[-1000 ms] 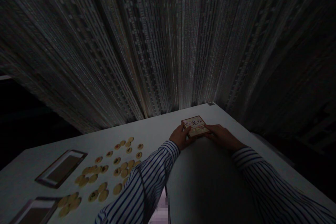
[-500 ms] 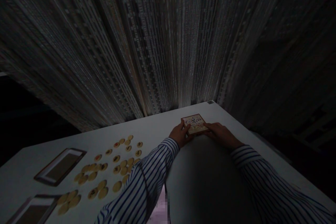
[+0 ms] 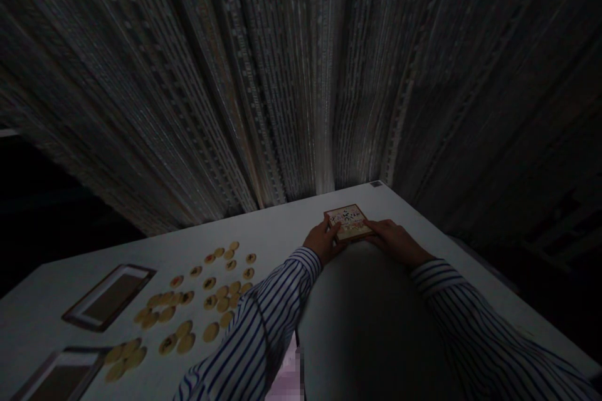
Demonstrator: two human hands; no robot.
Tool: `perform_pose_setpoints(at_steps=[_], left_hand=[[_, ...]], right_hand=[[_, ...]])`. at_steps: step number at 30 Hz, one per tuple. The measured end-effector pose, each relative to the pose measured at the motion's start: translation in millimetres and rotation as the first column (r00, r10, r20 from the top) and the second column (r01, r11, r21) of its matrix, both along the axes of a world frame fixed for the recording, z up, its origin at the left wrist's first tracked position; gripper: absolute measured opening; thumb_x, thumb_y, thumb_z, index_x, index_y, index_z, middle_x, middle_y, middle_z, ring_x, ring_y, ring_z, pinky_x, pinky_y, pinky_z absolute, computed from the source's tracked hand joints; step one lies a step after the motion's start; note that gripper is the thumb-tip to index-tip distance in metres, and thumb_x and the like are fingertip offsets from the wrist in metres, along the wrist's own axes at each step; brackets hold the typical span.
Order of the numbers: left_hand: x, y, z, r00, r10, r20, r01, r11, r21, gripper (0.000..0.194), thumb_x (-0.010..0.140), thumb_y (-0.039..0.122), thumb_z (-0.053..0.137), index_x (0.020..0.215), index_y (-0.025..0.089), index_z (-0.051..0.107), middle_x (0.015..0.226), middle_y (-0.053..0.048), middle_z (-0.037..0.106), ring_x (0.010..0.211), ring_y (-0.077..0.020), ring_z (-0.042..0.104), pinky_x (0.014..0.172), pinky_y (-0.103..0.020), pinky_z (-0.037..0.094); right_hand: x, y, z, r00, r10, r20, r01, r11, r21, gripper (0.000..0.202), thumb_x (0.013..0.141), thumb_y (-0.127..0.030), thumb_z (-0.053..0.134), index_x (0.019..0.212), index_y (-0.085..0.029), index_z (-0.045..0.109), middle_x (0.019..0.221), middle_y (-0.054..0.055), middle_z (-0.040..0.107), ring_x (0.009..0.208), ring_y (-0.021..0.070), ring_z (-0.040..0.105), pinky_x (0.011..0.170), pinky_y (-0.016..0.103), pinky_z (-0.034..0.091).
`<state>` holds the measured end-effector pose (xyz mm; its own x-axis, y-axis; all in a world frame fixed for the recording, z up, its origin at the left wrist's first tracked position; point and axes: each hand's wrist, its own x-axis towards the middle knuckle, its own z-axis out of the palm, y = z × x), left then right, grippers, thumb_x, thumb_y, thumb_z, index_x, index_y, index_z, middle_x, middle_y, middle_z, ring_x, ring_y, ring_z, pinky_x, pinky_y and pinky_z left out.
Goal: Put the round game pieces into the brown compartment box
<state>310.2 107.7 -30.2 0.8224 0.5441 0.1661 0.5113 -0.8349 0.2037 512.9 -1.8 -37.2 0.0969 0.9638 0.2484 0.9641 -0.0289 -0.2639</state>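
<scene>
A small, flat decorated box (image 3: 348, 220) with a brown rim and dark writing on its lid is near the far right part of the white table (image 3: 277, 225). My left hand (image 3: 323, 241) grips its left side, with the thumb on the top. On its right side, my right hand (image 3: 396, 242) holds the edge and near corner, some fingers hidden beneath. Both sleeves are striped blue and white. Left of my left forearm lie several round wooden pieces (image 3: 167, 313), some marked with dark or red characters.
A shallow rectangular tray (image 3: 110, 296) rests at the table's left, with a second one (image 3: 61, 376) nearer, cut off by the frame. String curtains (image 3: 301, 75) hang behind the table. A pinkish blurred patch (image 3: 286, 376) shows at the bottom centre.
The view has shifted very slightly. Both hands keep hold of the box in nearly the same place.
</scene>
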Motion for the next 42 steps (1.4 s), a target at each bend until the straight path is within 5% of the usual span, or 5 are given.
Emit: perform_pose_setpoints(at_steps=[24,42], left_hand=[[1,3,-2.7,0.999,-0.032,-0.003,0.032,0.999,0.032,0.065,0.077,0.041,0.059,0.132,0.012,0.039,0.142,-0.026,0.027,0.119,-0.0332,0.047,0.096,-0.043,0.042],[-11,-5,13.4,1.000,-0.003,-0.012,0.002,0.993,-0.120,0.076,0.075,0.041,0.061,0.138,0.012,0.028,0.145,-0.024,0.021,0.130,-0.0331,0.032,0.103,-0.042,0.033]], right_hand=[[-3,-2,-2.5,0.995,-0.010,0.098,0.006,0.999,0.036,0.046,0.085,-0.033,0.046,0.129,-0.018,0.046,0.115,0.013,0.061,0.105,0.0276,0.053,0.080,0.040,0.047],[-6,-9,4.6,0.998,-0.012,0.055,0.010,0.999,0.032,0.054,0.084,-0.038,0.047,0.133,-0.019,0.039,0.124,0.012,0.056,0.107,0.0274,0.053,0.084,0.041,0.046]])
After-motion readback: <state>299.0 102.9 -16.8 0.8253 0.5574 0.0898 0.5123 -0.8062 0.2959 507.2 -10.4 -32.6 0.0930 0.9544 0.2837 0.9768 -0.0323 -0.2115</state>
